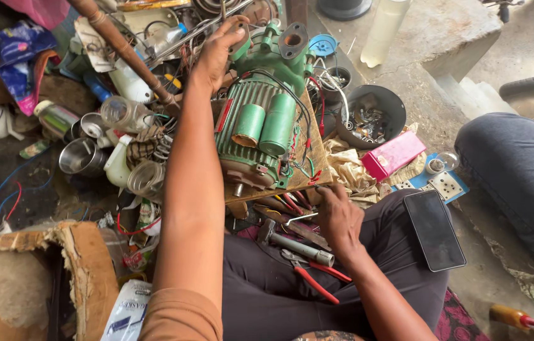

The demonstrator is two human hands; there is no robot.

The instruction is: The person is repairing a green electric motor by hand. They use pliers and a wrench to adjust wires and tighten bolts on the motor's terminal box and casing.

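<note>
Cluttered concrete floor (444, 38) spreads around my crossed legs, jars and wire scraps heaped toward nine o'clock. Largest before me, at twelve o'clock, sits the green electric motor (260, 120) on a wooden board (313, 165), raised so I can reach it. My left hand (219, 50) is curled around its far end, steadying it. My right hand (338, 218), fingers bent, touches the board's near edge; whether it pinches anything I cannot tell. Red-handled pliers (314, 281) and a hammer (295, 243) lie on my lap at six o'clock, close to reach.
</note>
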